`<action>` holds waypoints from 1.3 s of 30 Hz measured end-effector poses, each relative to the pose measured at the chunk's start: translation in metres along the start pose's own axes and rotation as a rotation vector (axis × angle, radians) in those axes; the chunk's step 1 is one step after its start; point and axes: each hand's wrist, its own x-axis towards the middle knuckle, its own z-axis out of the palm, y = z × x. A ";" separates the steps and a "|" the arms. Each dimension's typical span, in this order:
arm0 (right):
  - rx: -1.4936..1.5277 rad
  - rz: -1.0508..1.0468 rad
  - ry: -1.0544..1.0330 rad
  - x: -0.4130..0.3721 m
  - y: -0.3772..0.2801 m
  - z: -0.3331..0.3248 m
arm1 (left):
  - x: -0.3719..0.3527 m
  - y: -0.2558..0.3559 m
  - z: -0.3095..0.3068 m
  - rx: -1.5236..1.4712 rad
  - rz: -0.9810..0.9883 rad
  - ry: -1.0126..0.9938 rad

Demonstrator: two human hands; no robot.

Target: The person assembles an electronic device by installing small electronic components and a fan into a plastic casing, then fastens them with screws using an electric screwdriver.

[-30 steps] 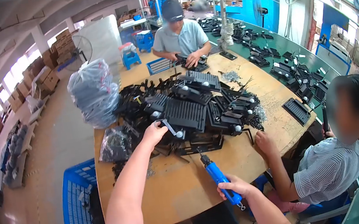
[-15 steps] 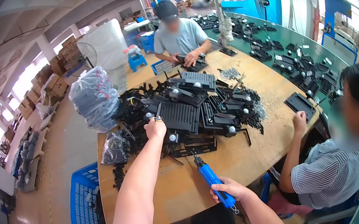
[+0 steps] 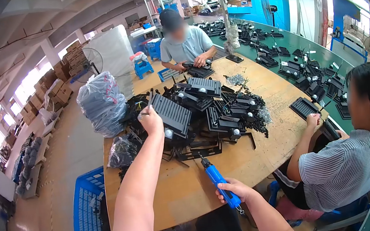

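Note:
My left hand point(image 3: 151, 121) is stretched forward to the pile, its fingers closed at the left edge of a black ridged panel point(image 3: 171, 114). The panel is tilted, and a round whitish knob shows at its lower corner. My fingertips are partly hidden behind the hand. Low over the near part of the table, my right hand point(image 3: 234, 191) is wrapped round a blue electric screwdriver point(image 3: 215, 177). Its bit points away from me, towards a black frame point(image 3: 199, 151) at the pile's near edge.
More black panels point(image 3: 204, 86) and small black parts cover the wooden table point(image 3: 178, 201). Bagged parts point(image 3: 102, 103) stand at the left, above a blue crate point(image 3: 85, 214). One co-worker point(image 3: 187, 44) sits opposite, another point(image 3: 338, 165) at the right. A green conveyor point(image 3: 328, 55) carries assemblies.
My left hand has moved left and slightly up, and the ridged panel has shifted with it and tilted. The screwdriver has hardly moved. The right co-worker's hand has shifted at their panel.

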 end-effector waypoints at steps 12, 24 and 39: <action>0.086 -0.022 0.020 -0.005 -0.003 0.006 | 0.007 0.080 -0.119 -0.164 -0.118 -0.374; 0.078 -0.046 0.041 -0.003 0.001 0.005 | -0.175 0.038 -0.155 0.622 0.072 -1.520; 0.087 -0.033 0.078 -0.005 -0.003 0.004 | -0.269 0.040 -0.230 0.877 0.434 -0.889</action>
